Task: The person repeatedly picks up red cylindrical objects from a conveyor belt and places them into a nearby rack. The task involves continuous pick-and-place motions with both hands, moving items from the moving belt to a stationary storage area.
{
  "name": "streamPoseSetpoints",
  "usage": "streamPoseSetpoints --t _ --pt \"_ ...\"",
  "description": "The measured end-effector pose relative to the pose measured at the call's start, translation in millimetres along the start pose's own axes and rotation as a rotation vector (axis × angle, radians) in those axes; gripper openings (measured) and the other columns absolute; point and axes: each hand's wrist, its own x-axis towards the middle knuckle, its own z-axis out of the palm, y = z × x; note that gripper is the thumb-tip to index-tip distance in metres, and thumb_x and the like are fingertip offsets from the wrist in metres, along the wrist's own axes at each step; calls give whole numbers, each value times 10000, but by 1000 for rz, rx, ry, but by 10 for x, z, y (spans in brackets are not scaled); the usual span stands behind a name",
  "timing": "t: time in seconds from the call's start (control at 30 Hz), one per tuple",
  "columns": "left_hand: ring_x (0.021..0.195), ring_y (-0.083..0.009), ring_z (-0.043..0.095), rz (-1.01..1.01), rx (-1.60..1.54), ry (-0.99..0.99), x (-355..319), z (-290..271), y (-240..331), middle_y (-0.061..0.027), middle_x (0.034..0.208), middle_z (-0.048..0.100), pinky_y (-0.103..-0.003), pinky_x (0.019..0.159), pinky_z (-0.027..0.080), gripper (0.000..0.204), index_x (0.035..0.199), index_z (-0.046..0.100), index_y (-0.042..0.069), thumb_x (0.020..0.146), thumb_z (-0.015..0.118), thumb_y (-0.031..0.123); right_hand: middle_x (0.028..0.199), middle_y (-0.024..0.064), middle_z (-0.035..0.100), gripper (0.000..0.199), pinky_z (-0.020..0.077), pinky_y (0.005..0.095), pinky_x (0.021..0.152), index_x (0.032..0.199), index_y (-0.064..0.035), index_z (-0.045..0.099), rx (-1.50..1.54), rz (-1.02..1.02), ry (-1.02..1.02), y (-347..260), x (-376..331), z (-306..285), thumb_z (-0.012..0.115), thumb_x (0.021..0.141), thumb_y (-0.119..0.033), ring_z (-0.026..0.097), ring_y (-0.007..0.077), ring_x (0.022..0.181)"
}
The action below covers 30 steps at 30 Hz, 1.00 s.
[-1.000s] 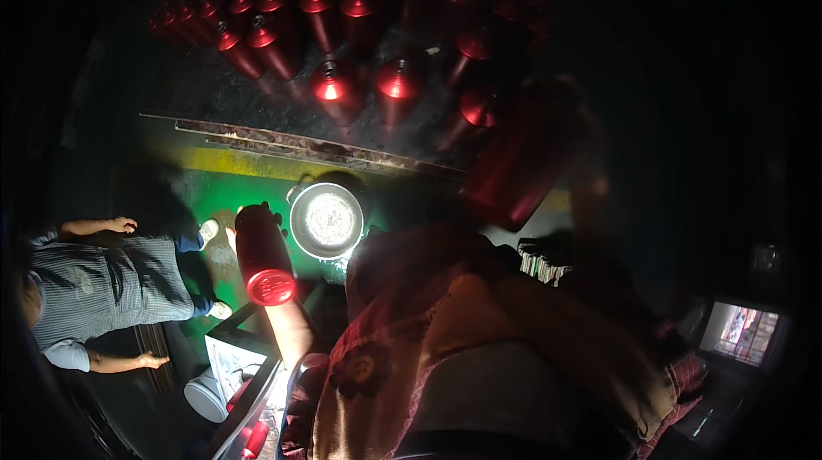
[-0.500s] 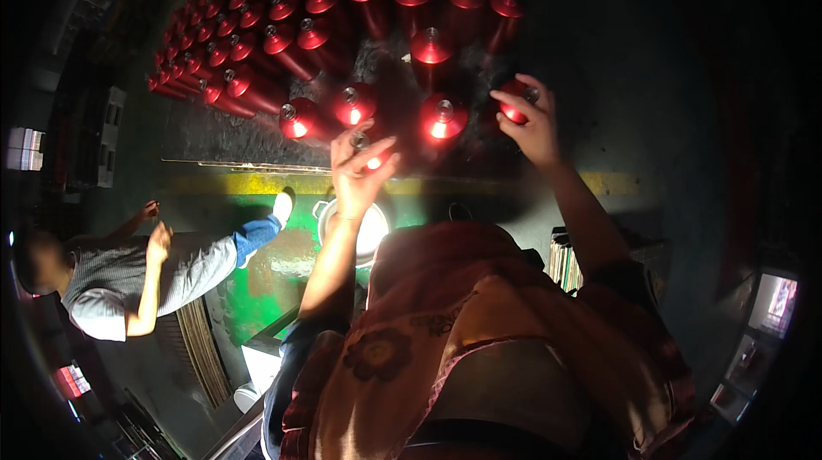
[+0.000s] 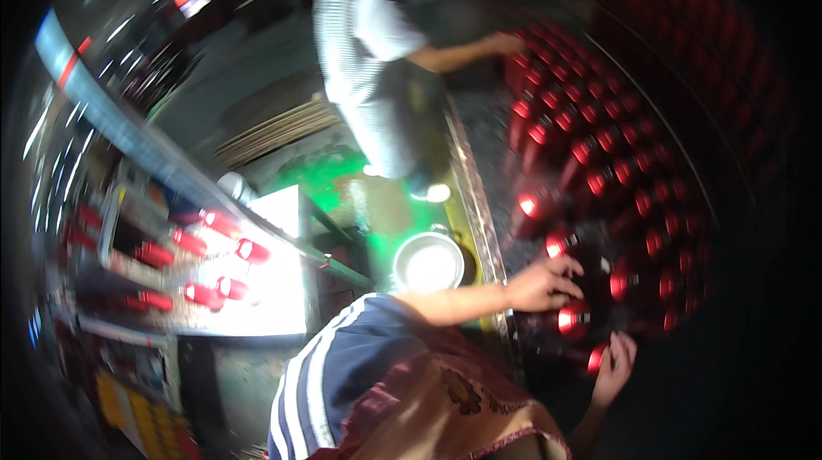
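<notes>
Left hand: our left hand [image 3: 541, 285] is loosely spread, fingers bent, just beside a red bottle [image 3: 572, 320]; we see nothing clasped in it.
Right hand: our right hand [image 3: 618, 366] curls by the top of a second red bottle [image 3: 595, 360]; with the shadow and blur there, we cannot tell whether it grips.
Red bottles: both stand on the dark platform [image 3: 486, 113], near the bottle rows [image 3: 599, 130].
Handling: we judge them stiff, smooth and probably metal, fairly light, inclined to slip and easily scratched.
Hold: we would wrap the straight body below the sloping shoulder, sparing the narrow neck.
Beyond: a pot [image 3: 428, 265] sits on the green floor [image 3: 390, 233]; a co-worker's hand [image 3: 509, 43] is at the far bottles.
</notes>
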Motion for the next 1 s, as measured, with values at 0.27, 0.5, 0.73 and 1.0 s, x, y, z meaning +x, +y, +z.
streamPoseSetpoints --t 0.27,0.5,0.73,1.0 --pt "617 -218 590 -341 -173 77 -394 17 232 -78 664 589 -342 648 490 664 1421 501 96 791 703 163 1028 88 581 250 435 228 570 1168 8 621 187 275 98 -108 -574 232 596 920 -8 542 126 730" --pt "867 -342 704 -542 -98 -37 -342 -599 91 -210 915 711 -407 783 556 625 1291 586 50 694 764 94 637 -32 468 515 325 215 483 1389 22 484 130 171 -304 -929 -534 920 649 906 -40 406 58 518" --pt "962 -323 686 -564 -126 -127 -772 -890 -3 -155 941 721 -401 811 543 436 1030 713 58 609 815 105 670 -12 552 410 306 209 447 1278 -10 583 143 274 -236 -1065 -610 1372 685 884 -57 414 59 506" --pt "694 -290 634 -396 -20 128 -2680 -387 1053 -129 738 650 -385 667 491 317 993 680 68 679 710 107 683 -17 540 236 308 223 433 1089 -49 694 67 237 -242 -727 -1273 976 747 870 -120 402 64 498"
